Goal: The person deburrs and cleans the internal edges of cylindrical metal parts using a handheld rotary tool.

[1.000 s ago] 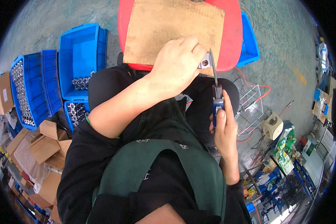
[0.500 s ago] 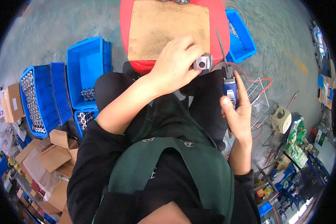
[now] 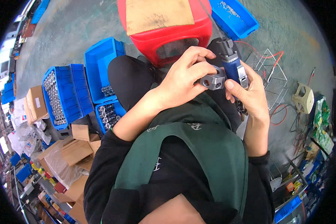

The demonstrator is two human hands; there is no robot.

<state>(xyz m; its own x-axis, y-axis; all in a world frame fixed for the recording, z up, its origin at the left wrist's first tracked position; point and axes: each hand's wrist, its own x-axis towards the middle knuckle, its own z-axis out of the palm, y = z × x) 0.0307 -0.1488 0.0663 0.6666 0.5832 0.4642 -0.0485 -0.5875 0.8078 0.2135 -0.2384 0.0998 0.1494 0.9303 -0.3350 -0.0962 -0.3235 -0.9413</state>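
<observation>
My left hand (image 3: 183, 82) is closed around a small grey metal clamp-like part (image 3: 215, 81) with round holes through it. Fingers and thumb grip the part from its left side. Wrapped round a blue hand-held power tool (image 3: 233, 67) with a black head, my right hand (image 3: 253, 97) holds it upright, just right of the metal part. The tool's long narrow arm points away past the red stool (image 3: 153, 37). Both hands are close together above my lap, and I cannot tell whether tool and part touch.
A tan board (image 3: 158, 16) lies on the stool. At left, blue bins (image 3: 100, 71) hold rows of metal parts, beside open cardboard boxes (image 3: 76, 149). Far right of the stool is a blue tray (image 3: 233, 18) with small bits. A wire basket (image 3: 272, 76) and red hose (image 3: 278, 61) lie right.
My view has shifted, so the stool sits higher in it. The left hand has drawn the metal part nearer my body and beside the tool, turning it. Both hands keep their hold.
</observation>
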